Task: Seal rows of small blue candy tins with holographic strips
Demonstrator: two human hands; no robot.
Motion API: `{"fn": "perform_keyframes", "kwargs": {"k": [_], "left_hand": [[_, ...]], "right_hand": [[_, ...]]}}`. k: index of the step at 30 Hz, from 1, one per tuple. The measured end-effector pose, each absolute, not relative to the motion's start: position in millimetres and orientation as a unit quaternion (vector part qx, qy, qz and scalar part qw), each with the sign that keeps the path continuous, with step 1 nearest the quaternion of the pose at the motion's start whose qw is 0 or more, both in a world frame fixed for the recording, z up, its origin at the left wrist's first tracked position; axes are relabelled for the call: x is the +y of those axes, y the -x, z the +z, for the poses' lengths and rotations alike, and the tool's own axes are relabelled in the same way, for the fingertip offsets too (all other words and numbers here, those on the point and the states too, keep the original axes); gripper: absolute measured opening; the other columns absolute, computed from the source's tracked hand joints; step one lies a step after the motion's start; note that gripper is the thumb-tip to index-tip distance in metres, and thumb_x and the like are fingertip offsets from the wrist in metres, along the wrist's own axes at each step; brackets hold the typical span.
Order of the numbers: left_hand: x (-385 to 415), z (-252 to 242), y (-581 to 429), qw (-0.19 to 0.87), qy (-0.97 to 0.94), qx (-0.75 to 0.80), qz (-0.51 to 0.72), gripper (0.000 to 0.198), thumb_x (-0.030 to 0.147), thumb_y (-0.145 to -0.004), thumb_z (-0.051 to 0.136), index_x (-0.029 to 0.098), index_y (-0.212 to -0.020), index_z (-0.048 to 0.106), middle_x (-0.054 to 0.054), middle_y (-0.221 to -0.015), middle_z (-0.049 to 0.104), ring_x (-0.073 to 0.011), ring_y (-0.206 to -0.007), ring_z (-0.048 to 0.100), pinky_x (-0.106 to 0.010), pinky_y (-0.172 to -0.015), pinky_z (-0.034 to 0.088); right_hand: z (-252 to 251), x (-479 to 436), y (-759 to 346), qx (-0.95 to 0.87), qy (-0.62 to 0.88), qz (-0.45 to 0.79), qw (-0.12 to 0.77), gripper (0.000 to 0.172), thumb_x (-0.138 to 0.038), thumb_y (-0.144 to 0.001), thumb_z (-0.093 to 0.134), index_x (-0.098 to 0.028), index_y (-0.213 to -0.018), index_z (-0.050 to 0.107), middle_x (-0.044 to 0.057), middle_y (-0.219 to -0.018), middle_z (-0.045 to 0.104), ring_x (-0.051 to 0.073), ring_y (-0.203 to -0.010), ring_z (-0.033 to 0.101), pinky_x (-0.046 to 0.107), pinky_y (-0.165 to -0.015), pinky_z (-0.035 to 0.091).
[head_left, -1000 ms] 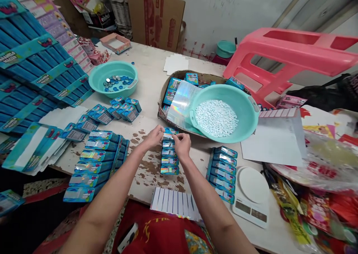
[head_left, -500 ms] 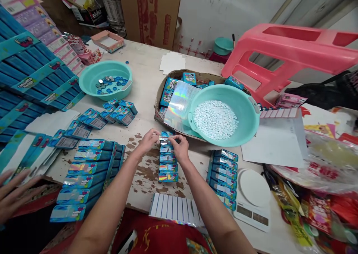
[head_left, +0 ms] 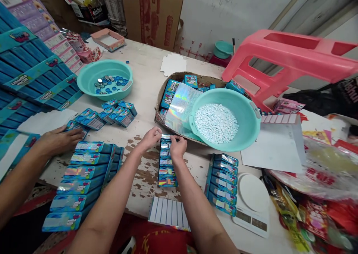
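Observation:
At the far end of a row of small blue candy tins (head_left: 166, 161), my left hand (head_left: 151, 138) and my right hand (head_left: 178, 148) pinch the two ends of a shiny sticker strip (head_left: 165, 137). The strip lies over or just above the farthest tin; whether it touches is hard to see. Nearer tins in the row show shiny strips across their tops. By my body lies a sheet of silvery strips (head_left: 169, 213), partly under my right forearm. Another row of blue tins (head_left: 223, 185) stands right of my right forearm.
A co-worker's hand (head_left: 63, 140) rests on blue tins at left. Behind my hands, a turquoise basin of white candies (head_left: 216, 123) leans on a carton (head_left: 159, 104). Also there: a basin with round lids (head_left: 104, 80), a white scale (head_left: 253, 200), a pink stool (head_left: 291, 60).
My hands have shifted slightly, with the strip now over the row's farthest tin. The co-worker's hand has reached in from the lower left onto the tins there. The view has tilted slightly.

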State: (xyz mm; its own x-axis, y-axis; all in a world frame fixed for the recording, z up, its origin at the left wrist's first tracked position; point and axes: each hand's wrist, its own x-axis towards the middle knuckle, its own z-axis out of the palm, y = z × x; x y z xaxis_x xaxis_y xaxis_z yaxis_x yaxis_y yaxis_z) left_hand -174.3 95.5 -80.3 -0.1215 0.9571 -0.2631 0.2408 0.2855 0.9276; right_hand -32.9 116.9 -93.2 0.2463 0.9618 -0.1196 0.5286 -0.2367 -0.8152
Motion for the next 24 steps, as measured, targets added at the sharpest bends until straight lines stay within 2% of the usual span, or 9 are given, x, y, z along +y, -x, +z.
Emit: {"fn": "perform_keyframes", "kwargs": {"k": [4, 12, 17, 21, 24], "left_hand": [[94, -90, 175, 0.484, -0.457, 0.634, 0.394, 0.016, 0.025, -0.072, 0.048, 0.020, -0.088, 0.046, 0.007, -0.053, 0.050, -0.0099, -0.051, 0.047, -0.020, -0.050, 0.034], [89, -102, 176, 0.465, -0.440, 0.659, 0.396, 0.012, 0.022, -0.072, 0.045, 0.020, -0.084, 0.045, 0.007, -0.055, 0.049, -0.0095, -0.050, 0.043, -0.020, -0.049, 0.030], [85, -113, 179, 0.485, -0.373, 0.655, 0.444, 0.013, 0.025, -0.071, 0.045, 0.020, -0.083, 0.044, 0.007, -0.054, 0.046, -0.0096, -0.049, 0.042, -0.020, -0.050, 0.031], [72, -93, 190, 0.430, -0.372, 0.675, 0.470, 0.015, 0.028, -0.076, 0.045, 0.021, -0.088, 0.045, 0.007, -0.057, 0.048, -0.0101, -0.052, 0.044, -0.020, -0.051, 0.033], [60, -62, 201, 0.409, -0.429, 0.683, 0.428, 0.014, 0.030, -0.080, 0.044, 0.022, -0.091, 0.045, 0.006, -0.059, 0.049, -0.0111, -0.058, 0.048, -0.021, -0.056, 0.036]], "right_hand": [[-95, 119, 36, -0.526, 0.723, 0.308, 0.323, 0.026, -0.036, -0.075, 0.055, -0.014, -0.075, 0.068, 0.010, -0.073, 0.066, 0.024, -0.072, 0.060, 0.030, -0.067, 0.041], [-92, 117, 39, -0.524, 0.746, 0.277, 0.304, 0.019, -0.033, -0.074, 0.058, -0.016, -0.075, 0.066, 0.013, -0.086, 0.060, 0.027, -0.083, 0.056, 0.034, -0.074, 0.040], [-98, 117, 38, -0.522, 0.729, 0.285, 0.338, 0.015, -0.031, -0.075, 0.058, -0.017, -0.074, 0.064, 0.012, -0.084, 0.055, 0.027, -0.086, 0.050, 0.036, -0.080, 0.038], [-98, 118, 35, -0.526, 0.713, 0.314, 0.341, 0.017, -0.031, -0.076, 0.058, -0.016, -0.078, 0.064, 0.010, -0.084, 0.055, 0.025, -0.088, 0.050, 0.036, -0.085, 0.038], [-88, 109, 30, -0.532, 0.695, 0.345, 0.340, 0.025, -0.036, -0.077, 0.058, -0.014, -0.088, 0.066, 0.011, -0.091, 0.056, 0.025, -0.092, 0.051, 0.034, -0.086, 0.037]]}}
